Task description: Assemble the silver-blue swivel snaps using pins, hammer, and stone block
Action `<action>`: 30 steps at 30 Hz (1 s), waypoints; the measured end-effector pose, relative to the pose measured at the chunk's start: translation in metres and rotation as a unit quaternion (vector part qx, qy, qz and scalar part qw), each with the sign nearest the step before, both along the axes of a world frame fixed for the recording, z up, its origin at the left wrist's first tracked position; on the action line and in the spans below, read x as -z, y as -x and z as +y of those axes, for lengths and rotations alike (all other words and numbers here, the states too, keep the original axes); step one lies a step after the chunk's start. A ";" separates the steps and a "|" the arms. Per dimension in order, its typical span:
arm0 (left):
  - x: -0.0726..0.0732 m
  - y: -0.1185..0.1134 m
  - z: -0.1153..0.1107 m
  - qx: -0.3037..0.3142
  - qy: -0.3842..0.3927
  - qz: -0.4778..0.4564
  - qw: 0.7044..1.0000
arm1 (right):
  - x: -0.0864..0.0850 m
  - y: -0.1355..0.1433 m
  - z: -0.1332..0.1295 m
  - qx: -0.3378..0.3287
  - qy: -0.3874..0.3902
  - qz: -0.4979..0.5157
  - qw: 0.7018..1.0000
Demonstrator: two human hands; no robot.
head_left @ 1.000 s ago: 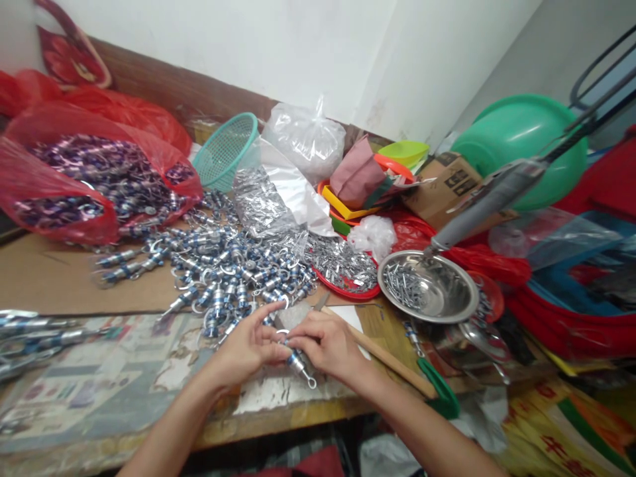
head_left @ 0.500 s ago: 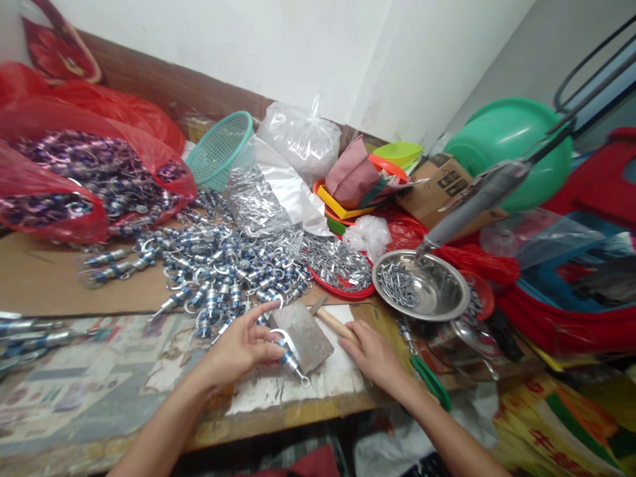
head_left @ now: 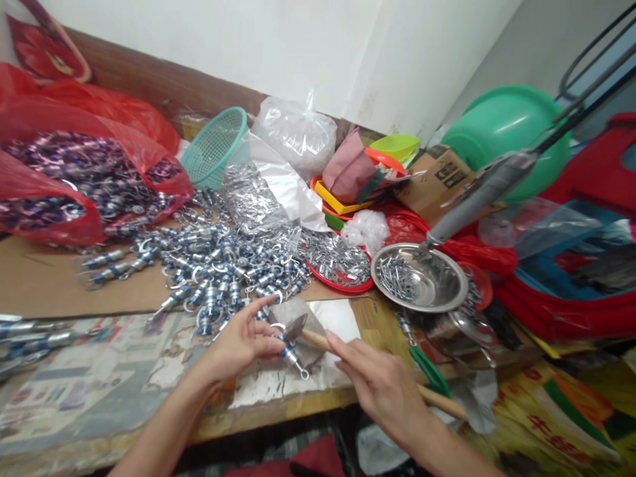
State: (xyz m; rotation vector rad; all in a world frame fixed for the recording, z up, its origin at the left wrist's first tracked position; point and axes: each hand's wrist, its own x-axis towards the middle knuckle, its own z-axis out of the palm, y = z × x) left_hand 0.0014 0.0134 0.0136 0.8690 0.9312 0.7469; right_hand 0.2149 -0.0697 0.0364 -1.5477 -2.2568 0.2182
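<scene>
My left hand [head_left: 248, 344] pinches a small blue and silver metal fitting [head_left: 292, 356] with a ring at its lower end. The fitting rests tilted on a flat grey metal block [head_left: 311, 341]. Wrapped round the wooden handle of a hammer [head_left: 318, 340] is my right hand [head_left: 380, 384]; the handle's end sticks out past the palm at the right. The hammer's head is over the upper end of the fitting; I cannot tell whether it touches. A sheet of white paper [head_left: 342, 318] lies under the block. Behind my left hand spreads a heap of similar fittings [head_left: 233, 262].
Metal strips fill a red plate [head_left: 342, 287]; beside it a steel bowl [head_left: 460, 301] holds pins. A red bag [head_left: 89, 228] of purple fittings stands at left, a teal basket [head_left: 209, 149] behind. A grey-handled tool [head_left: 487, 189] slants over the bowl. Nearby lies a green-handled tool [head_left: 431, 372].
My right hand has lifted the hammer and brought its head left, from the block's far right corner to over the fitting. My left hand has stayed nearly still with the fitting.
</scene>
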 end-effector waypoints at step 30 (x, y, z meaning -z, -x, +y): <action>0.009 -0.004 -0.017 -0.042 -0.327 0.249 0.911 | 0.022 -0.029 0.190 0.210 0.141 -0.062 0.966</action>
